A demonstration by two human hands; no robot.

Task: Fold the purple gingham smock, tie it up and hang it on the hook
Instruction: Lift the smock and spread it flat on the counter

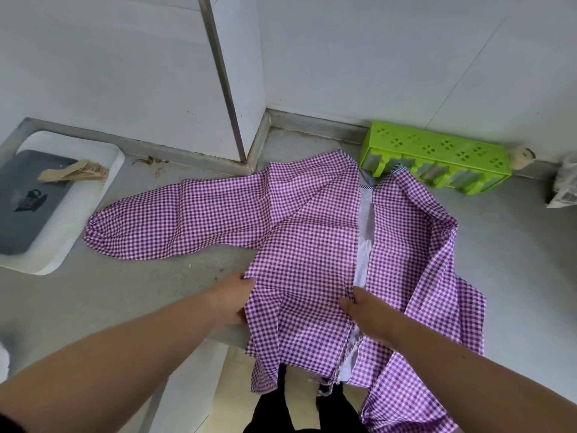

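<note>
The purple gingham smock [306, 245] lies spread on the grey counter [125, 285], its lower part hanging over the front edge. One sleeve stretches flat to the left. A white lining strip runs down its middle opening. My left hand [231, 300] pinches the left side edge of the smock at the counter's front. My right hand [367, 309] grips the fabric at the middle opening, beside the white strip. The smock's right side is bunched and rumpled. No hook is in view.
A white tray [93, 214] holding a dark board and wooden utensils sits at the left. A green plastic rack [437, 151] lies against the back wall, touching the smock's collar. A plastic bag [565, 182] sits at the far right. White walls form a corner behind.
</note>
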